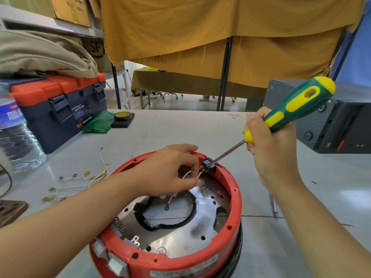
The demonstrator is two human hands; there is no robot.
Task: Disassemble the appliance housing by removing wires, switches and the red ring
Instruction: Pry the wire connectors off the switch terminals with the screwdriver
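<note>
The red ring [233, 199] of the appliance housing sits on the grey tabletop [180, 129] at the near edge, at about 6 o'clock in view, its silver perforated plate [200, 221] showing inside. The left hand [168, 171] reaches over the rim from 9 o'clock, fingers curled and pinching a white wire [185, 174] just inside the far wall. The right hand [275, 149] is clenched round the green and yellow screwdriver [297, 105], whose shaft slants down from 2 o'clock so the tip meets the black switch [208, 164] seated in the ring's rim at 12 o'clock.

At 9 o'clock of the ring, loose white wires with brass terminals [80, 181] lie scattered on the tabletop. Beyond them, at 10 o'clock, stand a water bottle [16, 135] and a blue toolbox with an orange lid [60, 105]. A dark case [337, 125] occupies the 2 o'clock corner. Between toolbox and case, the tabletop runs bare to its far edge.
</note>
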